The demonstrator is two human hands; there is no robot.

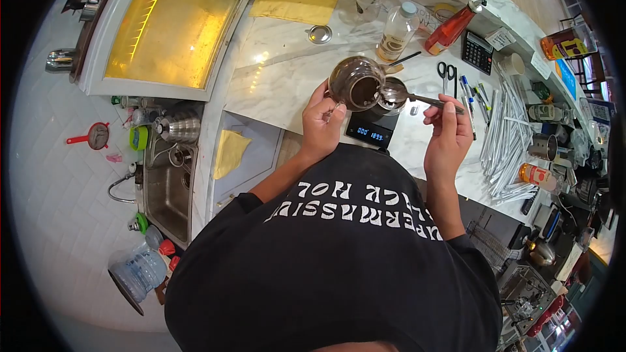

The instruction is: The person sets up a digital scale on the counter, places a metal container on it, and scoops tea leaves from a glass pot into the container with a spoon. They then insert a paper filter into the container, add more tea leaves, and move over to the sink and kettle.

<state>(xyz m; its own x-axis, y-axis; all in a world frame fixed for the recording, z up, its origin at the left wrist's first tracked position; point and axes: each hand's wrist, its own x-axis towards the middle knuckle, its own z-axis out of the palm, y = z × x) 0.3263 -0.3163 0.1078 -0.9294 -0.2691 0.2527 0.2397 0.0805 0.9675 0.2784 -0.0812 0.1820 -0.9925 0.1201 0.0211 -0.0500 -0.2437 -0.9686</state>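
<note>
My left hand point(322, 124) is wrapped round a glass jar point(349, 73), tilted with its mouth toward the right; dark brown contents show inside, too unclear to name. My right hand point(448, 132) pinches the handle of a metal spoon point(427, 100). The spoon's bowl lies at the jar's mouth, over a round metal cup point(399, 105); I cannot tell whether it touches either. Beneath the cup is a black digital scale point(369, 132) with lit blue digits. A round metal lid point(319, 34) rests on the marble counter point(287, 78) beyond the jar.
Farther back stand a clear bottle point(397, 31) and a red bottle point(452, 27). Scissors point(447, 73), a calculator point(478, 52), pens and a pile of wrapped straws point(507, 137) lie to the right. On the left are a yellow-lit glass panel point(171, 26) and a sink point(168, 199).
</note>
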